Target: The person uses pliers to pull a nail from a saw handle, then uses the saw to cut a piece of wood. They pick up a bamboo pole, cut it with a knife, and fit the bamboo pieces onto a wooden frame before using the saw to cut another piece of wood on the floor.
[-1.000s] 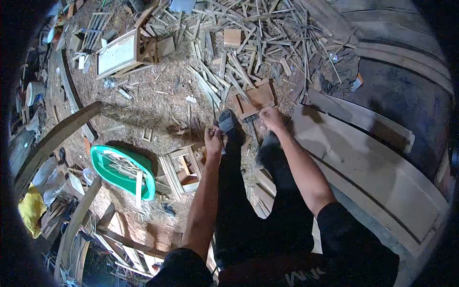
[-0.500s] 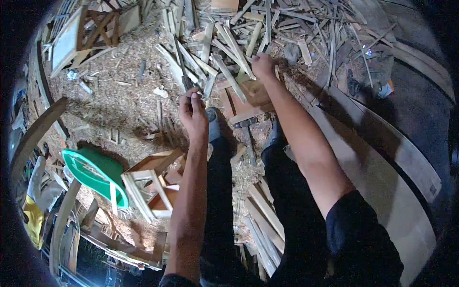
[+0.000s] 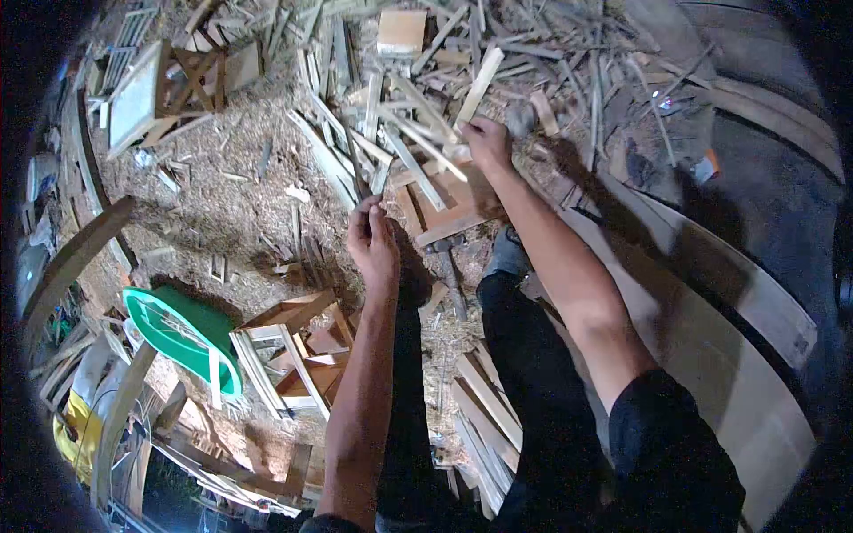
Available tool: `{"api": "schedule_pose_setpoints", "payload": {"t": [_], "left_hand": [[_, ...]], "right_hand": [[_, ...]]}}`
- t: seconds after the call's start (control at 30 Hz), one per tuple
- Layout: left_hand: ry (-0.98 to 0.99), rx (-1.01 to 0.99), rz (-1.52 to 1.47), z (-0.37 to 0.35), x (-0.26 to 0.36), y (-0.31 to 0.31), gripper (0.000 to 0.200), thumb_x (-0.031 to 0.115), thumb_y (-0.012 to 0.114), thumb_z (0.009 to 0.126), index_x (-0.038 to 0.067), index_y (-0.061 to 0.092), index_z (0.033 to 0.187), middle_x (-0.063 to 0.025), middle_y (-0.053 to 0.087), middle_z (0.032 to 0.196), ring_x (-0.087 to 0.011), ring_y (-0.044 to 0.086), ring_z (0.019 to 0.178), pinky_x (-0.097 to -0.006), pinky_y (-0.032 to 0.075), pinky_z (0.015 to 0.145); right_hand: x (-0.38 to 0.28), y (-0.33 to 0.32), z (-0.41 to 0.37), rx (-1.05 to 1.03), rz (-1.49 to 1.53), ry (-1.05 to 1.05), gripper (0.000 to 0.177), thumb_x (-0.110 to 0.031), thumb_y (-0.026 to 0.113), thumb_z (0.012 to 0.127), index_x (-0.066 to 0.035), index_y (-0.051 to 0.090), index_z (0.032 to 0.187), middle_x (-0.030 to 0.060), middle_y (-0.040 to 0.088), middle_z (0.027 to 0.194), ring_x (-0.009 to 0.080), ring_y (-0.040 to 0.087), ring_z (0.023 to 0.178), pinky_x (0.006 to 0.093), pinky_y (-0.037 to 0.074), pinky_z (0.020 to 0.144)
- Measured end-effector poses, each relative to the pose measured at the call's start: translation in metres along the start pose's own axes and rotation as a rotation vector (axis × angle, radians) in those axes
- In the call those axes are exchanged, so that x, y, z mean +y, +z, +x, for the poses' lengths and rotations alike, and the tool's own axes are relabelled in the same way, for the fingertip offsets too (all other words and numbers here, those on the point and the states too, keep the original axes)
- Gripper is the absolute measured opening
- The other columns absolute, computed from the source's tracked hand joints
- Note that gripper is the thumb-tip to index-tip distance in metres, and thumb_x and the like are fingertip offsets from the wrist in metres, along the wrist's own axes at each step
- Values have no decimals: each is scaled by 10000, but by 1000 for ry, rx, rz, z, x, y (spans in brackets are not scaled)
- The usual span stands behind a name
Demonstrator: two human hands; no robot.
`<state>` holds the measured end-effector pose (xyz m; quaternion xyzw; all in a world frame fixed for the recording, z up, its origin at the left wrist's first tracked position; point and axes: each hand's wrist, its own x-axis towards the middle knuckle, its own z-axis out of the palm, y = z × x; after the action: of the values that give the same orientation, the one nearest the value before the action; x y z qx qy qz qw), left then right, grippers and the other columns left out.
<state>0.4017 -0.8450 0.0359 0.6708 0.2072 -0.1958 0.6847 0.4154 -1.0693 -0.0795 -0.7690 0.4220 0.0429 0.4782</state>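
Observation:
My right hand (image 3: 488, 142) reaches into a heap of thin wooden slats (image 3: 418, 98) and grips one pale slat (image 3: 478, 87) that points up and away from the fingers. My left hand (image 3: 373, 242) is held lower, its fingers pinched on a thin dark stick (image 3: 355, 169) that runs up toward the slats. Between the hands lie flat reddish wooden boards (image 3: 453, 209) on the sawdust. A hammer (image 3: 450, 271) lies on the ground just below those boards, between my legs.
A small wooden frame box (image 3: 293, 351) sits beside a green plastic basin (image 3: 182, 333) at lower left. Another wooden frame (image 3: 169, 84) lies at upper left. Long pale planks (image 3: 711, 293) run along the right. Sawdust and offcuts cover the ground.
My right hand left the boards by my foot, reached up into the slat heap and closed on a pale slat. My left hand rose from my foot, still pinching its thin stick.

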Motion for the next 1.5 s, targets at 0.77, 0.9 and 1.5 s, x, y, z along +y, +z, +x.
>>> {"api": "schedule_pose_setpoints", "payload": {"t": [0.77, 0.9, 1.5], "left_hand": [[284, -343, 75, -349, 574, -20, 179, 149, 687, 868, 39, 674, 1008, -7, 633, 762, -80, 556, 661, -233, 448, 597], [276, -248, -59, -405, 582, -36, 90, 133, 673, 884, 47, 674, 910, 69, 530, 631, -26, 414, 513, -210, 298, 451], [542, 422, -378, -582, 537, -39, 120, 111, 675, 870, 38, 633, 956, 51, 500, 711, -29, 422, 640, -194, 340, 571]], "right_hand": [[-591, -359, -412, -175, 826, -567, 292, -190, 632, 923, 46, 655, 1093, 17, 674, 862, 53, 579, 749, 221, 482, 663], [-620, -388, -475, -311, 715, -750, 281, -189, 618, 934, 31, 657, 1105, 16, 674, 892, 51, 572, 798, 208, 476, 692], [-609, -424, -579, -1073, 744, -682, 287, -179, 471, 991, 58, 596, 1094, 103, 652, 980, 158, 651, 835, 299, 557, 752]]}}
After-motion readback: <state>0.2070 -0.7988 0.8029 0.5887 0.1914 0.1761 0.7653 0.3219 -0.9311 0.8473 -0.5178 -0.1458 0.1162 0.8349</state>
